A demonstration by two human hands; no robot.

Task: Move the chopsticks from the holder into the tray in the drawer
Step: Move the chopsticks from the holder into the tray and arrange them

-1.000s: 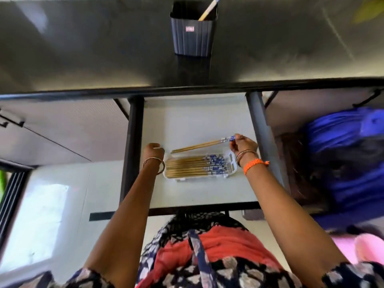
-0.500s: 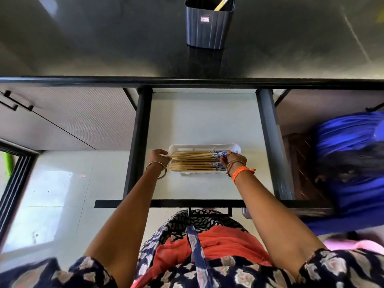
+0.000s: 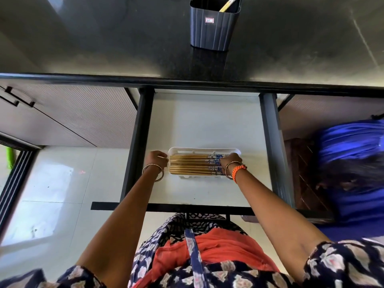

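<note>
Wooden chopsticks with blue-patterned ends lie side by side in white plastic tray | left hand grips tray's end; right hand presses curled fingers on chopstick ends | white drawer floor, dark bench, ribbed navy holder

**Last pair down in tray, hands now at both ends**

1 s ago the right hand held a pair of chopsticks slanted above the tray, clear of the rest. Half a sec ago it was lowering them onto the pile. Now that pair lies flat w/ the other chopsticks, all parallel, blue-patterned ends to the right; no stick stands apart. Right hand has dropped onto those patterned ends, fingers on the bundle. Left hand went from beside the tray's left end to touching it, fingers at the stick tips. Tray sits squarer in the drawer vs 1 s ago, when it looked tilted
</note>
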